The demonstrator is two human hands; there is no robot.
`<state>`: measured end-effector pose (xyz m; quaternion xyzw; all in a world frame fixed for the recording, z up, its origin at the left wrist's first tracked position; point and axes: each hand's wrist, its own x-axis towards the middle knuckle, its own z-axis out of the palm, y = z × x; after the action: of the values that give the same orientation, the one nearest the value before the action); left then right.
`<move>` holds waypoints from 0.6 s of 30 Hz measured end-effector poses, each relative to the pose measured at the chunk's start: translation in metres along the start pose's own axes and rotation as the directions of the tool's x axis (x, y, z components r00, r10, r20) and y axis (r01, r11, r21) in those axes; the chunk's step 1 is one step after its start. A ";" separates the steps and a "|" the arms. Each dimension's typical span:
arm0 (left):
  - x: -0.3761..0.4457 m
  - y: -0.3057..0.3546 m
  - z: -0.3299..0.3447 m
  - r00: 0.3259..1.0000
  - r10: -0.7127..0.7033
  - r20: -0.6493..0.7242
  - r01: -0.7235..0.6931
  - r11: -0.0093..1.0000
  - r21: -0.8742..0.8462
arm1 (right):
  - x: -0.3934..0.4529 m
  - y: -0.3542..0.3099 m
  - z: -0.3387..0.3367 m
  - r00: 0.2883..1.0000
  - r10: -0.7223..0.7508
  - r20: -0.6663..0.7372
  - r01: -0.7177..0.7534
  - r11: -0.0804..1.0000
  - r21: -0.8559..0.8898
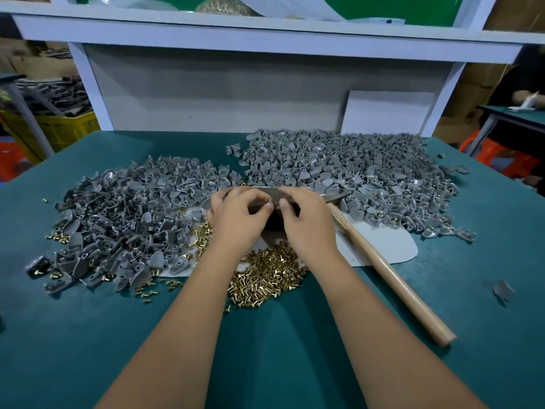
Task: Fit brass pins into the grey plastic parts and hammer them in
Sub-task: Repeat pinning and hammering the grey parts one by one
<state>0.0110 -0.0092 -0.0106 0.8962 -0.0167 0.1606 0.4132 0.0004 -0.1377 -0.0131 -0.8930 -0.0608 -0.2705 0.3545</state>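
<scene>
My left hand (pixel 236 215) and my right hand (pixel 306 216) meet at the table's middle over a dark block (pixel 275 221). Their fingertips pinch a small grey plastic part (pixel 272 199) with a brass pin at it; my fingers hide most of the part. Loose brass pins (pixel 265 273) lie heaped just below my wrists. One pile of grey plastic parts (pixel 124 222) spreads on the left. A larger pile of grey parts (pixel 354 169) lies behind and to the right. A wooden-handled hammer (pixel 392 276) lies by my right hand, untouched.
The green table (pixel 265 349) carries a white sheet (pixel 392 246) under the work spot. A white shelf frame (pixel 265 33) and a grey back panel (pixel 221 93) stand behind. A yellow crate (pixel 59 128) sits at the left; a person works at another table (pixel 519 113) on the right.
</scene>
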 end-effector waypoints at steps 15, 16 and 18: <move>-0.003 -0.001 -0.001 1.000 -0.008 0.013 0.009 0.996 -0.086 | -0.005 0.040 -0.049 0.938 0.347 -0.004 -0.267 0.716 -0.644; -0.003 -0.001 -0.001 1.000 -0.004 0.013 0.005 0.996 -0.088 | -0.005 0.040 -0.049 0.940 0.341 -0.009 -0.271 0.730 -0.627; -0.003 -0.001 0.000 1.000 0.008 0.015 -0.007 0.997 -0.080 | -0.002 0.038 -0.053 0.940 0.339 -0.036 -0.292 0.746 -0.598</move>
<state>0.0085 -0.0083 -0.0121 0.8801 -0.0295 0.1543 0.4481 -0.0138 -0.2012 -0.0051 -0.9654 0.1655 -0.1781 0.0946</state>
